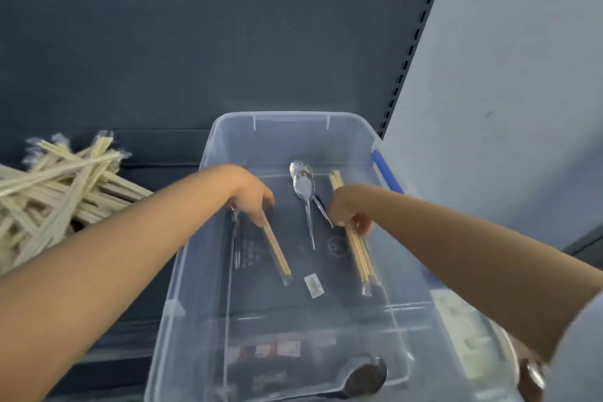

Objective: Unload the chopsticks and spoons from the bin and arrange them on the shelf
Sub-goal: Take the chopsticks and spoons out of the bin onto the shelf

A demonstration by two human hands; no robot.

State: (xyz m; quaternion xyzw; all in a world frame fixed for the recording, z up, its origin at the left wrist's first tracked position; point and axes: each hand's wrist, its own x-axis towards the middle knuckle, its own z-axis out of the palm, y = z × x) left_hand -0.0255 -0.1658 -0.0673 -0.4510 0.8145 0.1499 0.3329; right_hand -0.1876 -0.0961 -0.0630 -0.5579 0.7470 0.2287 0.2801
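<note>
A clear bin (287, 114) sits on the dark shelf (156, 160), pushed close to the spot where the things must go, so each trip is short. Both arms reach down into it at once, likely to save time by taking two loads together. The left hand (253, 202) has its fingers curled round the top end of the left pack (277, 254) of chopsticks. The low end of that pack points back toward the person and seems to rest on the bin floor. The right hand (349, 212) grips the right pack (360, 258) near its middle, which should keep the long sticks from tipping when they come up. Two spoons (302, 183) lie between the hands, bowls stacked at the far end and handles fanning out. One handle runs right up to the right hand, and I cannot tell if the fingers have it too. A big pile (65, 186) of wrapped chopsticks lies on the shelf to the left of the bin, rather messy and crossed over. So most of the job looks done, and only these few things are left in the bin. The packs have slippery wrap, so a firm hold makes sense.
</note>
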